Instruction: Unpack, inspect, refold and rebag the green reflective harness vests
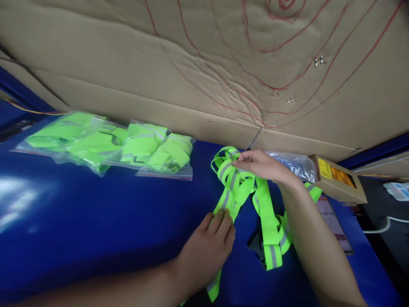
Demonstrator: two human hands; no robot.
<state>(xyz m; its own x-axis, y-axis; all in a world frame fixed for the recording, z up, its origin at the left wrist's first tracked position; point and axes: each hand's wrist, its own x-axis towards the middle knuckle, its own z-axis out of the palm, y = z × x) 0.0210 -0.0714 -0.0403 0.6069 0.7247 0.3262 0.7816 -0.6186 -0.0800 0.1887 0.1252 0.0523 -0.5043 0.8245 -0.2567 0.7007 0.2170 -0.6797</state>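
Observation:
A neon-green reflective strap (268, 213) with grey stripes lies in loose loops on the blue table. My left hand (207, 247) is closed on a length of it, fingers curled over the band, and a tail hangs out below the hand. Farther up, my right hand (260, 165) has its fingers bent together at the bundled loops; its fingertips are partly hidden among them. A black piece (256, 246), perhaps a buckle, sits beside the strap's lower fold. More of the strap runs behind my right forearm.
Clear bags of folded green straps (156, 149) lie in a row at the back left. A cardboard panel (191, 85) with red lines rises behind the table. Toward the right are a clear plastic bag (295, 166), a cardboard box (341, 179) and a phone-like screen (334, 226).

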